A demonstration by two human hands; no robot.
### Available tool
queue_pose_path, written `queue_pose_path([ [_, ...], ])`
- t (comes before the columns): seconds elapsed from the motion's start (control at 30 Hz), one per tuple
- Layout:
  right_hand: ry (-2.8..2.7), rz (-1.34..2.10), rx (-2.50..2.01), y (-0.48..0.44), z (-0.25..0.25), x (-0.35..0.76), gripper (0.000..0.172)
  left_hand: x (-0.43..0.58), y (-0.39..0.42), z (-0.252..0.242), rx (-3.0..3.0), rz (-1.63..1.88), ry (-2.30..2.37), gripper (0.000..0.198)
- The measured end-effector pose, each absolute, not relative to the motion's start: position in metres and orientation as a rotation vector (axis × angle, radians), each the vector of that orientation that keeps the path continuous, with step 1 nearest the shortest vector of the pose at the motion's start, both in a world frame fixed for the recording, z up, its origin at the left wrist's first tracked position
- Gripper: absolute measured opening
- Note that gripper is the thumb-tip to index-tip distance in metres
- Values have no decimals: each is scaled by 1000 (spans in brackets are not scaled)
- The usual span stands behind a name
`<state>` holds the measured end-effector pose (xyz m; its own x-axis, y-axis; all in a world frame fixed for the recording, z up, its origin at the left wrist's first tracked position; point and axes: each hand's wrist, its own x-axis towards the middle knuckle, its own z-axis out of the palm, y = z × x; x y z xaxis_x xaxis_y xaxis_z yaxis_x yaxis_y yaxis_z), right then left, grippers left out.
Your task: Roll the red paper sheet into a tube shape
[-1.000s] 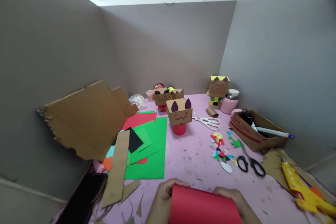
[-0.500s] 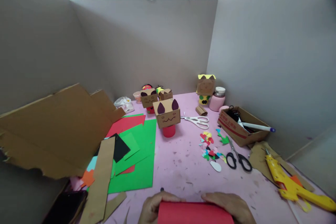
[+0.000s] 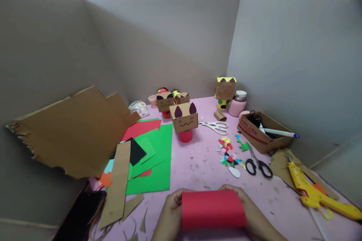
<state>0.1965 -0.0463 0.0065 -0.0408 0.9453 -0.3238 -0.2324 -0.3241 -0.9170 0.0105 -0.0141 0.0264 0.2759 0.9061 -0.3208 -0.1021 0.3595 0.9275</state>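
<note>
**Red sheet curved, held at both ends**

Both hands engaged. My left hand point(image 3: 173, 208) grips the left end of the red sheet point(image 3: 213, 210), my right hand point(image 3: 243, 204) the right end; some fingers are hidden behind it. The sheet is low and central, over the near part of the table point(image 3: 195, 173), bowed into a partial roll. Paper or foam: cannot tell.

Done, judging by layout: the front cat figure point(image 3: 185, 121) stands upright on a red base, with dark ears and a drawn face. Another cat figure stands beside the pink jar point(image 3: 237, 106), back right.

Left, by my estimate: the red sheet looks early-stage. Curve only, nothing attached on the visible face, no joined seam in view. The small cut-outs point(image 3: 226, 144) lie loose in a pile. The glue gun point(image 3: 308, 192) and black-handled scissors point(image 3: 257, 161) lie to the right, out of hand.
</note>
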Motion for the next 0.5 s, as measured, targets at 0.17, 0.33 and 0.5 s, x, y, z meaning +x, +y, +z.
queue_pose_path([
  [0.17, -783, 1595, -1246, -45, 7, 194, 14, 13, -21, 27, 979, 853, 1020, 9],
  [0.33, -793, 1586, -1221, -48, 15, 193, 11, 15, -24, 34, 994, 873, 985, 11],
  [0.5, -852, 1569, -1204, -46, 19, 193, 21, 16, -23, 40, 933, 886, 951, 11],
])
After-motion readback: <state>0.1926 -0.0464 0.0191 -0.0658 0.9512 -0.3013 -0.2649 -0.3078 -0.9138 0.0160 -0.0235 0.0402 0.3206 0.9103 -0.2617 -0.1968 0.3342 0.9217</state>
